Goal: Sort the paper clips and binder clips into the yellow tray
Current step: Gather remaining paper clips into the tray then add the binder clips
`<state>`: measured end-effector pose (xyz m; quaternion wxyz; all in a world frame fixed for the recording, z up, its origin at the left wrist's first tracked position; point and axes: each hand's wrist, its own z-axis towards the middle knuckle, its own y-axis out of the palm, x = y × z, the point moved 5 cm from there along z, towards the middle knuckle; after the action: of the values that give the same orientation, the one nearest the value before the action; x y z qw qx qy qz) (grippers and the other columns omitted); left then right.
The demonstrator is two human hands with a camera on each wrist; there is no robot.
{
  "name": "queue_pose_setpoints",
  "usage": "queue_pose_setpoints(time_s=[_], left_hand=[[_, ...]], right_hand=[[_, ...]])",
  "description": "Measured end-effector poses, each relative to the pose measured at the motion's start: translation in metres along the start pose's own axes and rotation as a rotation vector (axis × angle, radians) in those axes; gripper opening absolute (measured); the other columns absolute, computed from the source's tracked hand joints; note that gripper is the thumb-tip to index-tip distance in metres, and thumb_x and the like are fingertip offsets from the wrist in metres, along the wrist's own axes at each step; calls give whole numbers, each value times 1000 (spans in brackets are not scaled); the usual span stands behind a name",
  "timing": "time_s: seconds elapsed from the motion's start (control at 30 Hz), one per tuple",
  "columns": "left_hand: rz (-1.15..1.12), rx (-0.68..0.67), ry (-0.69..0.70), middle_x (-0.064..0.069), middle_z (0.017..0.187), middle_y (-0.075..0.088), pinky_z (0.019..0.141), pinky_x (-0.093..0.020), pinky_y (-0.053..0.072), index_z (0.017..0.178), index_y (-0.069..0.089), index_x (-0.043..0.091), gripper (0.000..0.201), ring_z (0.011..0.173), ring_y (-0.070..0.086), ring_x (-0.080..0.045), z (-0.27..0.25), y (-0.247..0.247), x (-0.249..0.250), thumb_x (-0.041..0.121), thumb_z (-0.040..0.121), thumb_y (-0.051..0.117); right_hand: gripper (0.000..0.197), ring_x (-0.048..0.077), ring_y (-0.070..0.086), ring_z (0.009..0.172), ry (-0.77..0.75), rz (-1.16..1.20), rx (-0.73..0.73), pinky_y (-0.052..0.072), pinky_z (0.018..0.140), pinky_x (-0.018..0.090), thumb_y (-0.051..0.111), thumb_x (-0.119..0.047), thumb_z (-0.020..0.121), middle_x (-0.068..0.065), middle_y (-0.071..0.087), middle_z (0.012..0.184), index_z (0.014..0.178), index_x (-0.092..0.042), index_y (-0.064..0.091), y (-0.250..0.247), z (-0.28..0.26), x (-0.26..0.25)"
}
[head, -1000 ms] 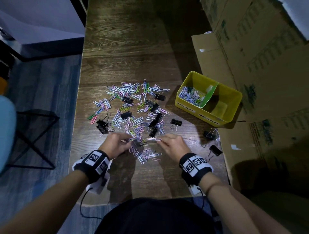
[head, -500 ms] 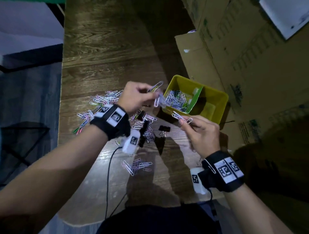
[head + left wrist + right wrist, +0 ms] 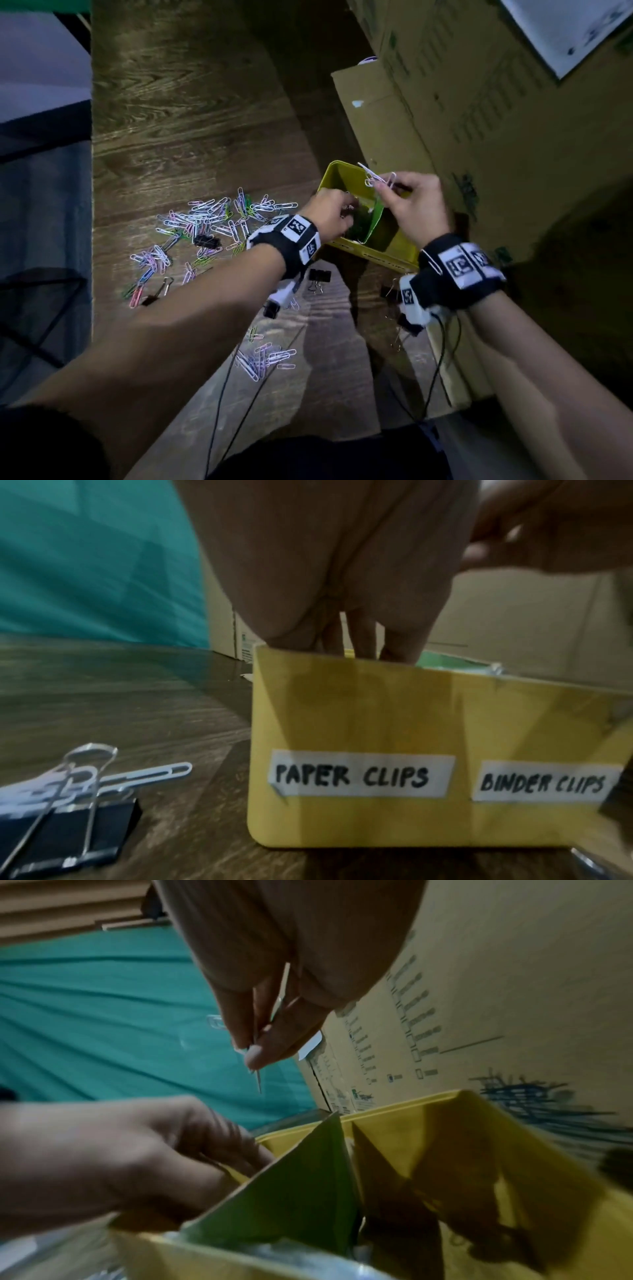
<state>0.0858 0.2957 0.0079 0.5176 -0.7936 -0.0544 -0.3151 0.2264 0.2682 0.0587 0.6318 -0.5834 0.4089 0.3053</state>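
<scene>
The yellow tray point(image 3: 337, 173) stands at the table's right, split by a green divider point(image 3: 375, 219); its labels read PAPER CLIPS point(image 3: 356, 776) and BINDER CLIPS point(image 3: 542, 783). My left hand point(image 3: 347, 214) dips its fingers point(image 3: 363, 639) into the paper-clip compartment, where their tips are hidden. Over the tray my right hand point(image 3: 380, 183) pinches paper clips point(image 3: 371, 176) between thumb and fingers point(image 3: 260, 1047). Loose coloured paper clips point(image 3: 219, 216) and black binder clips point(image 3: 207, 241) lie scattered to the left. A smaller heap of paper clips point(image 3: 265, 359) lies nearer me.
Cardboard boxes point(image 3: 479, 120) rise right behind and beside the tray. More binder clips point(image 3: 318, 275) lie in front of the tray, one close by my left wrist point(image 3: 68, 831). Wrist-camera cables point(image 3: 222, 394) trail across the wooden table point(image 3: 188, 120), whose left edge drops to the floor.
Both hands have lifted from the near heap and travelled right to the tray with paper clips. The left hand now reaches down into the tray; the right hangs above it.
</scene>
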Motion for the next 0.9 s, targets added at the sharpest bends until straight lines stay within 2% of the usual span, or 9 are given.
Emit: queue_pose_setpoints(time_s=[0.1, 0.17, 0.33, 0.4, 0.57, 0.67, 0.73, 0.83, 0.9], left_hand=[[-156, 171, 85, -7, 106, 68, 89, -27, 47, 102, 69, 11, 23, 95, 63, -21, -19, -17, -1, 8, 82, 60], [-261, 257, 145, -4, 113, 63, 88, -21, 47, 108, 67, 14, 29, 92, 61, -14, -38, -30, -5, 5, 81, 61], [-297, 311, 99, 1, 107, 58, 80, -5, 41, 110, 65, 18, 29, 92, 55, -8, -100, -42, -37, 7, 84, 63], [-222, 243, 30, 3, 104, 62, 78, -6, 42, 107, 66, 18, 22, 87, 55, -3, -131, -30, -59, 12, 87, 61], [8, -14, 23, 3, 105, 63, 80, -38, 53, 112, 62, 24, 27, 88, 56, -8, -209, 30, -100, 14, 88, 55], [83, 11, 75, 0, 114, 59, 81, -34, 53, 118, 56, 28, 36, 99, 57, -17, -235, 57, -102, 15, 84, 55], [105, 82, -11, -6, 120, 58, 86, -38, 51, 119, 53, 26, 40, 104, 57, -23, -240, 65, -111, 16, 80, 53], [175, 114, -84, -16, 118, 57, 83, -47, 53, 119, 51, 14, 52, 102, 57, -33, -249, 80, -117, 4, 69, 65], [156, 82, -25, -16, 115, 58, 81, -44, 53, 117, 53, 13, 47, 99, 58, -32, -259, 89, -109, 13, 71, 63]], right_hand=[[16, 23, 65, 73, -23, -302, -97, 55, 72, 38, 62, -24, 88, 7, 71, 79, 89, -12, 73, 24, 16, -2], [21, 32, 64, 79, -93, -537, -168, 54, 77, 42, 56, -20, 92, 16, 69, 85, 91, -6, 71, 42, 20, -12], [9, 37, 62, 96, -25, -916, -420, 55, 82, 46, 58, -7, 90, 20, 64, 102, 97, -4, 63, 76, 17, -2], [19, 37, 60, 102, -10, -937, -459, 55, 84, 46, 63, -7, 88, 21, 64, 106, 107, -6, 63, 80, 14, 2], [39, 35, 60, 102, -8, -856, -452, 52, 86, 42, 77, -19, 76, 18, 63, 106, 110, -7, 61, 74, 4, 3], [30, 32, 60, 98, -130, -769, -340, 52, 85, 45, 70, -22, 83, 13, 60, 109, 110, -11, 61, 70, -11, -12], [22, 29, 61, 92, -256, -703, -282, 52, 82, 44, 64, -25, 87, 10, 61, 106, 106, -13, 63, 71, -31, -26], [14, 16, 57, 81, -369, -618, -342, 51, 72, 31, 59, -26, 90, 4, 62, 98, 98, -15, 64, 83, -75, -31], [15, 10, 53, 76, -396, -601, -447, 53, 70, 30, 58, -28, 91, 0, 62, 94, 97, -17, 65, 97, -110, -25]])
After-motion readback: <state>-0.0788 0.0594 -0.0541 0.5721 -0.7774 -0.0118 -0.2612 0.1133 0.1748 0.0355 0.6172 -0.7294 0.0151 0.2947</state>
